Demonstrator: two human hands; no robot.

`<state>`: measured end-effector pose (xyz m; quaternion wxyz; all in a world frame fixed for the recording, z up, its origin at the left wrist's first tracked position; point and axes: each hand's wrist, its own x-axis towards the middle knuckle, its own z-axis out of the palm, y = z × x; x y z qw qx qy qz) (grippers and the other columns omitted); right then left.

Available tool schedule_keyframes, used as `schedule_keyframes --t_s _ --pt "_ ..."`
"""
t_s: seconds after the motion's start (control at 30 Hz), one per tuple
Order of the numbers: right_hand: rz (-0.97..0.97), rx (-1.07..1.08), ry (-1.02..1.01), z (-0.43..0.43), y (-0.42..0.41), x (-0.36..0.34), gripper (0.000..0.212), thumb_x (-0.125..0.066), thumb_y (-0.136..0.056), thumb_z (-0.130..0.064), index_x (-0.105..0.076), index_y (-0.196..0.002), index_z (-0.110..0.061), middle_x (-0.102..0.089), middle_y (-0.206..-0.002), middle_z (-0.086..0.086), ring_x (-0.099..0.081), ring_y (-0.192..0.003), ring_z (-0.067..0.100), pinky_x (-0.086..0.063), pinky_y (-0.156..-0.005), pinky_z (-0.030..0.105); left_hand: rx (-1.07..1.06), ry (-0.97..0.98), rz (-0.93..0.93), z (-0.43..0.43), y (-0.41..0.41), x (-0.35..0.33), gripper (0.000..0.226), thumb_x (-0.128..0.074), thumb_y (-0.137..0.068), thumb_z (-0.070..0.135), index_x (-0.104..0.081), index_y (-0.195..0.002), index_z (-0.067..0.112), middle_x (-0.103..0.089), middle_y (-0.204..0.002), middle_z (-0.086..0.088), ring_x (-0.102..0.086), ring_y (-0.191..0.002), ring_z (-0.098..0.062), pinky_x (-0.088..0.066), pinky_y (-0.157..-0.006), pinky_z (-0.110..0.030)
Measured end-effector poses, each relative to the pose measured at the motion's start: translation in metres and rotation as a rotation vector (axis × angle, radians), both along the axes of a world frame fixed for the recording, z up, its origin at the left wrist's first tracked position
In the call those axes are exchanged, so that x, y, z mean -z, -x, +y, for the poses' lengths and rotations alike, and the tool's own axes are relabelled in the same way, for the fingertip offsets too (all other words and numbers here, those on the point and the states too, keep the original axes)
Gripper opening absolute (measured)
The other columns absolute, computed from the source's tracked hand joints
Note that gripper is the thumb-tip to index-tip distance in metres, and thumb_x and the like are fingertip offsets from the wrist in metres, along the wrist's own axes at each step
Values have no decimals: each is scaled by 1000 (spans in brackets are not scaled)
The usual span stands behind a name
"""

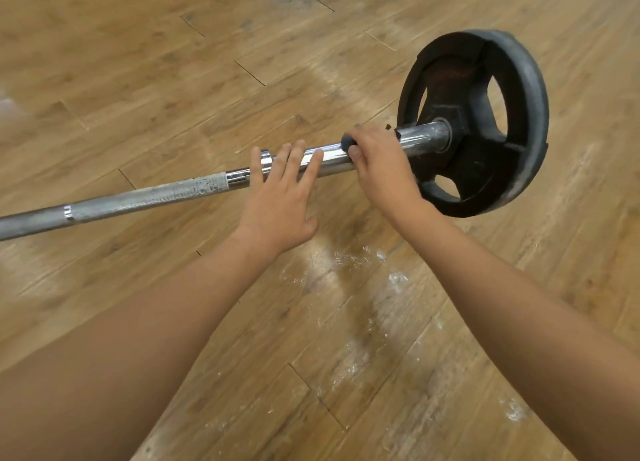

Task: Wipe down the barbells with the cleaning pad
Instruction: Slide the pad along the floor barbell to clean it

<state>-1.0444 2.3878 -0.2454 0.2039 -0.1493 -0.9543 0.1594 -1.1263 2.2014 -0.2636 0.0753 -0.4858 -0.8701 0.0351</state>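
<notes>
One chrome barbell [156, 194], black plate [446, 79], right hand [381, 162] gripping pad [348, 142]

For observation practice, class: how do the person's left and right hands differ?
The left hand lays straight fingers across the barbell; the right hand curls round it. The right hand holds the cleaning pad; the left hand nothing. The right hand is nearer the weight plate than the left hand. Both touch the barbell.

Dark grey pad [348, 141] sits on the chrome barbell [156, 197], near its black plate [446, 79].
</notes>
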Motion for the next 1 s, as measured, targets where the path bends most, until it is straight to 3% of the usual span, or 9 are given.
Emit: schedule_keyframes --t_s 0.13,0.3,0.47,0.67,0.83,1.0 --pt "-50 -101 -21 1 12 0 22 -50 -99 -12 -64 -115 -12 -66 -115 5 -53 -106 26 -38 -93 39 -3 12 -2 1 12 -1 106 -55 -86 63 5 -163 20 -4 -170 -13 -8 -156 -29 -1 -121 -65" --pt "-81 118 54 38 20 -13 23 -41 -103 -19 -65 -103 -18 -64 -96 3 -53 -95 24 -35 -76 33 -16 -12 -45 13 24 -7 103 -55 -88 63 0 -164 20 -12 -168 -12 -12 -155 -28 0 -120 -65" --pt "-126 -119 -6 31 27 -10 20 -46 -99 -16 -64 -107 -16 -66 -102 4 -57 -98 27 -43 -88 43 -31 -34 -45 17 33 -4 104 -54 -87 67 -3 -164 20 -17 -166 -11 -16 -153 -27 -1 -120 -66" --pt "-37 149 89 60 26 -10 24 -41 -101 -20 -65 -105 -20 -64 -100 1 -57 -98 23 -46 -86 40 -16 -49 -63 23 44 -6 97 -43 -91 71 -4 -164 21 -21 -164 -10 -20 -151 -27 -4 -121 -67" --pt "-24 -81 -24 45 22 -1 25 -48 -101 -13 -62 -121 -16 -62 -122 1 -51 -115 20 -40 -99 37 -51 -91 -53 27 48 -5 91 -39 -93 72 -12 -163 20 -27 -161 -9 -26 -147 -28 -5 -119 -66" --pt "50 225 71 75 15 -5 21 -43 -103 -18 -63 -109 -22 -61 -109 -1 -53 -105 15 -48 -95 42 -54 -59 -78 32 50 -9 90 -34 -93 73 -10 -164 21 -25 -162 -8 -25 -147 -28 -4 -119 -66"
